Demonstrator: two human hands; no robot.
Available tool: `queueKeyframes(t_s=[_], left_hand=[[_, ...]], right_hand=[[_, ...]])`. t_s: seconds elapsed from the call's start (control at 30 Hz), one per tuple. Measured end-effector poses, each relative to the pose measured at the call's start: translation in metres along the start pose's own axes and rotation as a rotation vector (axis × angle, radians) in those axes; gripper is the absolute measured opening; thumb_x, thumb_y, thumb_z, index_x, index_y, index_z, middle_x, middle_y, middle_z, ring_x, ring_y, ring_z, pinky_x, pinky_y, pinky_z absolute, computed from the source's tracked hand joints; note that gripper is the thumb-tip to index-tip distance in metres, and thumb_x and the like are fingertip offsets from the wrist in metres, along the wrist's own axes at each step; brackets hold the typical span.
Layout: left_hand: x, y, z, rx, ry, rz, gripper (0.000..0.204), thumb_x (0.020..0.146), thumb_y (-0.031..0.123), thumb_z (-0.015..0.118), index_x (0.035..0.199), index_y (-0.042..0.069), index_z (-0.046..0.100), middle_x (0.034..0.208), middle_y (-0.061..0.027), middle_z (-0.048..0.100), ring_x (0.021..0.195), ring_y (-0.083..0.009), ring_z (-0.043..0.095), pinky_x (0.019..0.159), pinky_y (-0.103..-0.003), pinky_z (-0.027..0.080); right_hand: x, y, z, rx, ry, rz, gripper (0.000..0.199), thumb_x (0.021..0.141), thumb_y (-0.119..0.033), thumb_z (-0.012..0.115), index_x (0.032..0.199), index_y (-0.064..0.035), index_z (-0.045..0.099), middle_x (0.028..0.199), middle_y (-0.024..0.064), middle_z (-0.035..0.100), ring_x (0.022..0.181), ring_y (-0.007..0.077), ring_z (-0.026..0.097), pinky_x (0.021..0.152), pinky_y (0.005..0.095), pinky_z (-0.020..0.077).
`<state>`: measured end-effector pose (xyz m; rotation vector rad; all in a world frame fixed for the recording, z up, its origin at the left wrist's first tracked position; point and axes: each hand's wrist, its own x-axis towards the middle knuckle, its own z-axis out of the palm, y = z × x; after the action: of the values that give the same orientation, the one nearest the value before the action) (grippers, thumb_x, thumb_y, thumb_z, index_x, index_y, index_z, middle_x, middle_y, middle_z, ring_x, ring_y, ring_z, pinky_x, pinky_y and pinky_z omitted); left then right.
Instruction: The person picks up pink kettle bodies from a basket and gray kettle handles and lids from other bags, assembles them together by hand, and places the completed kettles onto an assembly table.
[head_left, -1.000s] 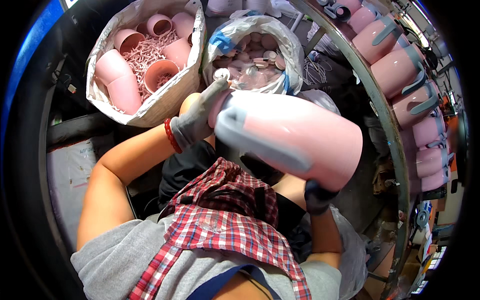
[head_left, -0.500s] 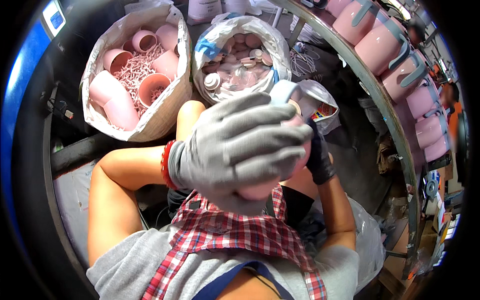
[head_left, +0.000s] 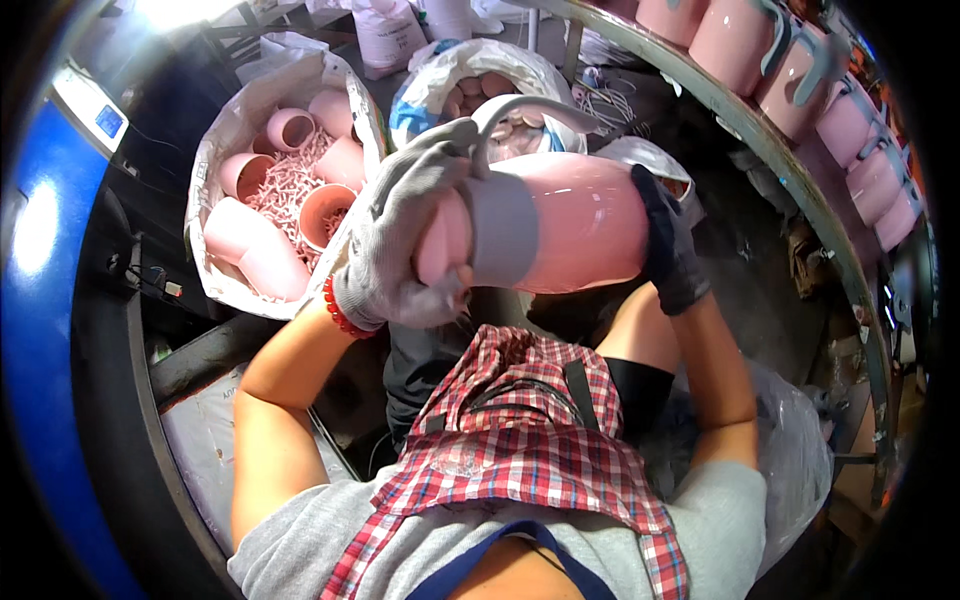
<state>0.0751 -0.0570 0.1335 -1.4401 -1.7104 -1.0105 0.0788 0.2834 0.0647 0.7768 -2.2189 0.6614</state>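
Note:
A pink jug (head_left: 590,222) with a grey collar and a curved grey handle lies on its side in the air above my lap. My left hand (head_left: 405,225), in a grey knit glove, is closed round its pink lid (head_left: 443,240) at the left end. The fingers wrap over the top, with the thumb below. Against the jug's base at the right end presses my right hand (head_left: 672,245), in a dark glove; its fingers are partly hidden behind the jug. The handle arches over the top, away from me.
A white sack (head_left: 215,180) of pink cups and pink scrap strips stands at the left. Behind the jug is a lined bag (head_left: 535,65) of pink round parts. Similar pink jugs (head_left: 735,40) line a curved metal-edged bench (head_left: 770,180) on the right.
The jug, mostly covered by my left glove before, now lies sideways in full view. My left hand has moved to the lid end, and my right hand to the base. My view has shifted slightly.

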Motion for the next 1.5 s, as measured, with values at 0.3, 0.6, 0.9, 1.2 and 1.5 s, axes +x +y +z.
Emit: queueKeyframes(t_s=[0.3,0.6,0.9,1.2,1.5], left_hand=[[-0.065,-0.016,0.045,-1.267,0.618,-1.109,0.045,0.09,0.034,0.048,0.127,0.007,0.042,0.111,-0.006,0.053,0.099,-0.015,0.054,0.084,-0.029,0.046],[-0.027,0.0,0.029,-0.125,0.314,-0.287,0.059,0.087,0.041,0.054,0.122,-0.005,0.043,0.124,-0.0218,0.048,0.118,-0.0319,0.047,0.1,-0.044,0.034],[0.029,0.032,0.007,0.011,-0.115,0.141,0.055,0.056,0.028,0.066,0.102,-0.001,0.059,0.11,-0.0177,0.06,0.092,-0.0356,0.061,0.081,-0.046,0.049],[-0.03,-0.011,0.031,-0.318,0.205,-0.773,0.025,0.09,0.017,0.049,0.108,0.0,0.049,0.114,-0.0202,0.049,0.103,-0.0336,0.05,0.09,-0.038,0.042],[-0.049,-0.01,0.047,-1.284,0.624,-1.533,0.034,0.088,0.037,0.05,0.099,0.007,0.06,0.091,-0.0055,0.065,0.08,-0.0164,0.062,0.075,-0.031,0.049]], right_hand=[[0.028,-0.099,-0.02,0.19,0.422,0.347,0.023,0.087,-0.016,0.062,0.1,0.0011,0.054,0.086,0.0062,0.056,0.078,0.0133,0.049,0.072,0.0271,0.0424],[-0.021,-0.002,0.012,-0.286,0.031,0.202,0.039,0.095,-0.012,0.043,0.135,-0.0079,0.043,0.127,0.0187,0.048,0.116,0.0357,0.048,0.101,0.041,0.0365],[-0.018,-0.012,0.027,1.395,-0.127,1.113,0.045,0.1,-0.032,0.036,0.127,0.0017,0.047,0.125,0.0085,0.053,0.112,0.0148,0.05,0.095,0.0277,0.0401],[-0.02,-0.023,0.01,-0.325,0.156,0.182,0.043,0.095,-0.019,0.04,0.133,0.0022,0.04,0.127,0.02,0.049,0.116,0.0342,0.047,0.099,0.0414,0.036],[-0.011,-0.076,-0.032,0.378,-0.032,0.085,0.029,0.082,-0.018,0.066,0.099,0.0031,0.057,0.093,0.0152,0.059,0.084,0.0193,0.058,0.074,0.0344,0.0476]])
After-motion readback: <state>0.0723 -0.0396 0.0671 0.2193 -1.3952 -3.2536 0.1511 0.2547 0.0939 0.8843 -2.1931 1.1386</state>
